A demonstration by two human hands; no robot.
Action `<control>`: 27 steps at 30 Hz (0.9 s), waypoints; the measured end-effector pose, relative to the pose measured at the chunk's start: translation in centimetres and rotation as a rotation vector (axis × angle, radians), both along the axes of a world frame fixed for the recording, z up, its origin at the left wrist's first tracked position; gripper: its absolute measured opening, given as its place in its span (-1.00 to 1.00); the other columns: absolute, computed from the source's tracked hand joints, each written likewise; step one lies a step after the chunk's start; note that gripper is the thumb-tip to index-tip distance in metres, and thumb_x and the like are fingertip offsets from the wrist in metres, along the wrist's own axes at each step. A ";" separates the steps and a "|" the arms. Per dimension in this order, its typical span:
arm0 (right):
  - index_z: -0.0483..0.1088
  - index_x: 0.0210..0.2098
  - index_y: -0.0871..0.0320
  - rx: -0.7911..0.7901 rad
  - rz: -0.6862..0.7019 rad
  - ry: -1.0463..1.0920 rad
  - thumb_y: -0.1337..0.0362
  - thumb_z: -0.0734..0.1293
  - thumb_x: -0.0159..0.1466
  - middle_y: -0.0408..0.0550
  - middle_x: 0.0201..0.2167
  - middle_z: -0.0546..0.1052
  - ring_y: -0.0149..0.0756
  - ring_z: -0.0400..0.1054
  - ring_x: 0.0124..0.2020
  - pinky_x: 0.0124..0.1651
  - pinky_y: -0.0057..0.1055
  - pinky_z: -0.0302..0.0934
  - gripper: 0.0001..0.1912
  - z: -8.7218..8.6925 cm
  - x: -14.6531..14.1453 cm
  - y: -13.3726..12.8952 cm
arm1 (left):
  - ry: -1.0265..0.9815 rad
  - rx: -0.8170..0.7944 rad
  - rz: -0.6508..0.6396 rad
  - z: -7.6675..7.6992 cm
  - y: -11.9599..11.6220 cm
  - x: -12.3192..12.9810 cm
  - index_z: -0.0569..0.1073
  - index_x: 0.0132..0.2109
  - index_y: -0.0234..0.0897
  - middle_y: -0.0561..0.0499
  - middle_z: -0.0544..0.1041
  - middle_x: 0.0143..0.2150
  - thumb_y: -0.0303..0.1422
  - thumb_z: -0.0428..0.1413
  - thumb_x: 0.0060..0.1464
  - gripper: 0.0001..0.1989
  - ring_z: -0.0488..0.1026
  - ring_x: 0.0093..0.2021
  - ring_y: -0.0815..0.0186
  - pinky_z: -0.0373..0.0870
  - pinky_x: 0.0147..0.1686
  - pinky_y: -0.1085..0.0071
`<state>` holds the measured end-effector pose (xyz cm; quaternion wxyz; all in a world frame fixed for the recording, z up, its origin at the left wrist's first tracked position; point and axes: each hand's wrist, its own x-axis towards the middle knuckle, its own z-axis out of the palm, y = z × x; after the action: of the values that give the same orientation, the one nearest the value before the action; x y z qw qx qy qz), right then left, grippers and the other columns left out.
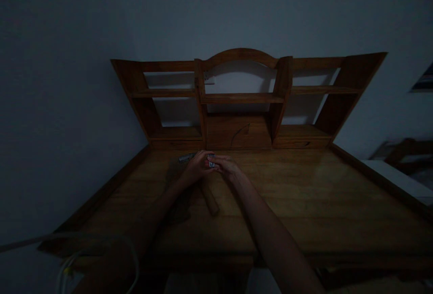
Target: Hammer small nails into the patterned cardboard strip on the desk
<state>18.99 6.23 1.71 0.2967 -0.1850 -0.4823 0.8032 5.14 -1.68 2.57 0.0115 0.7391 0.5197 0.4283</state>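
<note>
My left hand (198, 166) and my right hand (226, 165) meet above the wooden desk, fingers closed from both sides round a small bundle of shiny nails (211, 160). The nails stand roughly upright, side by side, and the fingers cover part of them. Beneath my left hand lies a hammer, its metal head (186, 158) showing to the left and its wooden handle (210, 200) pointing towards me. My left hand and forearm hide the middle of the hammer.
The wooden desk (297, 195) has a raised shelf unit (241, 98) along its back. A wall socket (209, 79) shows through the shelves. Pale cables (130, 242) loop at the lower left. A white surface (389, 176) stands beyond the right edge. The light is dim.
</note>
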 end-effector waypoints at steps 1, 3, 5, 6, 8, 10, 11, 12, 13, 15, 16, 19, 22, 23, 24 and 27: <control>0.56 -0.37 0.24 -0.001 0.001 -0.006 0.25 0.53 -0.02 -0.01 -0.41 0.60 -0.36 0.49 -0.36 -0.36 -0.58 0.31 -0.76 0.0 0.0 0.0 | -0.006 -0.003 -0.005 0.0 0.0 0.0 0.31 0.06 -0.20 -0.06 0.42 -0.04 -0.34 0.21 -0.02 -0.53 0.37 -0.01 0.21 0.33 -0.01 0.23; 0.56 -0.36 0.24 -0.001 0.005 -0.015 0.25 0.52 0.00 -0.01 -0.40 0.60 -0.38 0.48 -0.37 -0.37 -0.60 0.30 -0.77 0.0 0.1 0.1 | -0.016 -0.005 -0.009 0.0 0.0 0.0 0.31 0.07 -0.20 -0.06 0.42 -0.02 -0.38 0.20 -0.02 -0.52 0.36 0.01 0.21 0.32 0.02 0.22; 0.56 -0.37 0.24 -0.003 0.010 -0.017 0.26 0.52 0.00 -0.02 -0.40 0.60 -0.39 0.48 -0.37 -0.35 -0.60 0.31 -0.77 0.1 0.2 0.0 | -0.025 -0.014 -0.019 -0.1 0.0 -0.1 0.30 0.08 -0.19 -0.06 0.42 -0.01 -0.41 0.19 -0.03 -0.51 0.36 0.03 0.20 0.31 0.03 0.21; 0.56 -0.38 0.23 -0.006 0.011 -0.017 0.26 0.53 0.00 -0.03 -0.40 0.60 -0.39 0.48 -0.37 -0.34 -0.59 0.31 -0.78 0.2 0.2 0.0 | -0.031 -0.019 -0.026 -0.2 0.1 -0.1 0.30 0.09 -0.19 -0.07 0.42 0.00 -0.42 0.19 -0.03 -0.50 0.36 0.03 0.20 0.31 0.04 0.21; 0.55 -0.40 0.23 -0.011 0.013 -0.022 0.26 0.53 -0.01 -0.04 -0.42 0.60 -0.39 0.48 -0.39 -0.32 -0.58 0.32 -0.79 0.4 0.3 0.0 | -0.048 -0.026 -0.042 -0.3 0.1 -0.2 0.30 0.09 -0.20 -0.07 0.41 0.02 -0.45 0.18 -0.05 -0.49 0.35 0.05 0.20 0.30 0.05 0.20; 0.55 -0.41 0.23 -0.013 0.013 -0.029 0.26 0.53 -0.01 -0.04 -0.43 0.60 -0.39 0.48 -0.40 -0.32 -0.57 0.32 -0.79 0.5 0.3 -0.1 | -0.073 -0.036 -0.054 -0.5 0.2 -0.3 0.30 0.09 -0.20 -0.07 0.41 0.02 -0.47 0.17 -0.06 -0.48 0.35 0.05 0.20 0.30 0.06 0.21; 0.55 -0.41 0.23 -0.013 0.013 -0.031 0.26 0.53 -0.01 -0.04 -0.43 0.60 -0.39 0.48 -0.39 -0.32 -0.57 0.32 -0.79 0.6 0.3 -0.1 | -0.086 -0.045 -0.060 -0.6 0.3 -0.3 0.30 0.09 -0.20 -0.07 0.41 0.01 -0.48 0.16 -0.06 -0.48 0.36 0.05 0.20 0.31 0.05 0.21; 0.55 -0.41 0.23 -0.012 0.013 -0.032 0.26 0.53 -0.01 -0.04 -0.43 0.60 -0.39 0.48 -0.38 -0.31 -0.57 0.32 -0.79 0.6 0.4 -0.1 | -0.100 -0.055 -0.067 -0.8 0.3 -0.4 0.30 0.10 -0.20 -0.06 0.41 0.01 -0.48 0.16 -0.06 -0.47 0.36 0.05 0.21 0.31 0.05 0.21; 0.55 -0.40 0.23 -0.011 0.013 -0.031 0.26 0.53 -0.01 -0.04 -0.42 0.60 -0.39 0.48 -0.37 -0.30 -0.56 0.32 -0.79 0.6 0.4 -0.1 | -0.113 -0.065 -0.073 -0.9 0.3 -0.4 0.30 0.10 -0.20 -0.06 0.41 0.01 -0.49 0.15 -0.06 -0.47 0.36 0.04 0.21 0.32 0.05 0.22; 0.55 -0.39 0.22 -0.010 0.012 -0.027 0.26 0.53 -0.02 -0.04 -0.41 0.60 -0.38 0.48 -0.36 -0.27 -0.55 0.32 -0.78 0.6 0.5 -0.2 | -0.135 -0.081 -0.085 -1.0 0.4 -0.6 0.30 0.10 -0.20 -0.07 0.41 0.02 -0.49 0.14 -0.06 -0.47 0.37 0.04 0.21 0.33 0.05 0.21; 0.54 -0.40 0.22 -0.010 0.013 -0.027 0.25 0.53 -0.02 -0.04 -0.40 0.60 -0.38 0.48 -0.36 -0.26 -0.54 0.32 -0.78 0.6 0.5 -0.2 | -0.141 -0.088 -0.089 -1.1 0.4 -0.6 0.30 0.10 -0.21 -0.08 0.41 0.03 -0.48 0.14 -0.06 -0.47 0.37 0.04 0.20 0.34 0.04 0.21; 0.54 -0.41 0.23 -0.013 0.011 -0.029 0.25 0.54 -0.04 -0.03 -0.40 0.60 -0.38 0.47 -0.37 -0.26 -0.52 0.32 -0.77 0.5 0.5 -0.2 | -0.134 -0.100 -0.093 -1.0 0.4 -0.6 0.31 0.11 -0.21 -0.10 0.42 0.04 -0.46 0.15 -0.05 -0.48 0.37 0.05 0.18 0.35 0.04 0.20; 0.55 -0.40 0.24 -0.010 -0.011 -0.009 0.24 0.54 -0.05 0.00 -0.40 0.60 -0.36 0.47 -0.38 -0.29 -0.52 0.32 -0.75 0.2 0.3 0.0 | -0.131 -0.079 -0.075 -0.7 0.3 -0.3 0.31 0.13 -0.21 -0.10 0.41 0.07 -0.41 0.18 -0.04 -0.46 0.35 0.08 0.18 0.31 0.08 0.19; 0.55 -0.38 0.23 -0.007 -0.027 0.003 0.23 0.54 -0.05 0.01 -0.39 0.60 -0.35 0.48 -0.37 -0.31 -0.51 0.32 -0.73 0.1 0.2 0.1 | -0.157 -0.077 -0.066 -0.6 0.3 -0.3 0.28 0.16 -0.21 -0.11 0.40 0.09 -0.39 0.19 -0.05 -0.42 0.35 0.10 0.18 0.31 0.09 0.19; 0.55 -0.36 0.23 -0.004 -0.049 0.018 0.23 0.54 -0.05 0.01 -0.38 0.60 -0.33 0.48 -0.36 -0.31 -0.51 0.33 -0.72 0.0 0.0 0.3 | -0.205 -0.087 -0.058 -0.5 0.3 -0.2 0.26 0.19 -0.21 -0.12 0.39 0.12 -0.35 0.21 -0.06 -0.37 0.35 0.10 0.18 0.31 0.09 0.19; 0.55 -0.35 0.19 0.012 -0.150 0.066 0.22 0.54 -0.07 -0.03 -0.34 0.60 -0.32 0.47 -0.33 -0.26 -0.48 0.33 -0.71 -0.2 -0.4 0.8 | -0.428 -0.177 -0.019 -0.6 0.7 -0.6 0.32 0.15 -0.25 -0.11 0.46 0.06 -0.22 0.20 -0.03 -0.42 0.43 0.02 0.19 0.38 0.02 0.22</control>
<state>18.63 7.03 1.48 0.3731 -0.1923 -0.4617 0.7815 4.56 -0.95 1.94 0.1902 0.6326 0.5338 0.5279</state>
